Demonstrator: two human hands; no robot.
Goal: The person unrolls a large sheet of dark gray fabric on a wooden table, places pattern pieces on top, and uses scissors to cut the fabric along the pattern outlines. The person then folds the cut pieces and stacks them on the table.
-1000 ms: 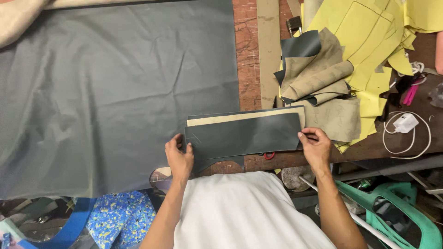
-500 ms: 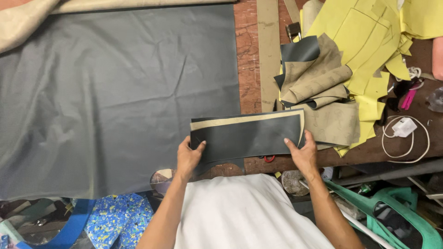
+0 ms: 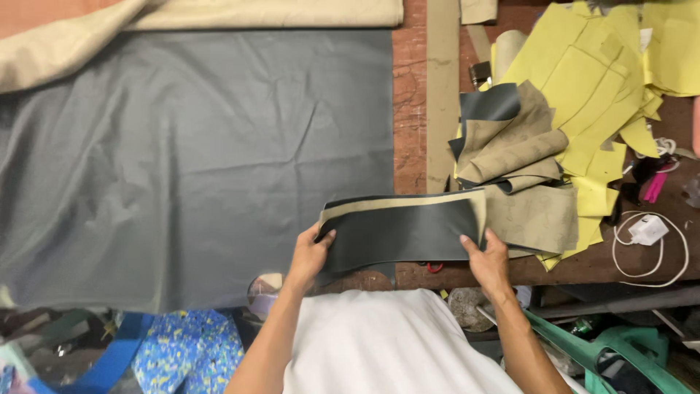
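Grey strip, ends hidden under both hands.

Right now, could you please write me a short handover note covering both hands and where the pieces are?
Left hand: grips the left end of the dark grey strip, lifted just off the table.
Right hand: grips its right end.
The strip has a beige backing, showing along its top edge.
Large grey fabric sheet lies spread flat to the left.
Cut grey and beige pieces are heaped to the right, over yellow paper patterns.
Done: one strip is separate from the sheet.
Left: the strip is not yet set down.
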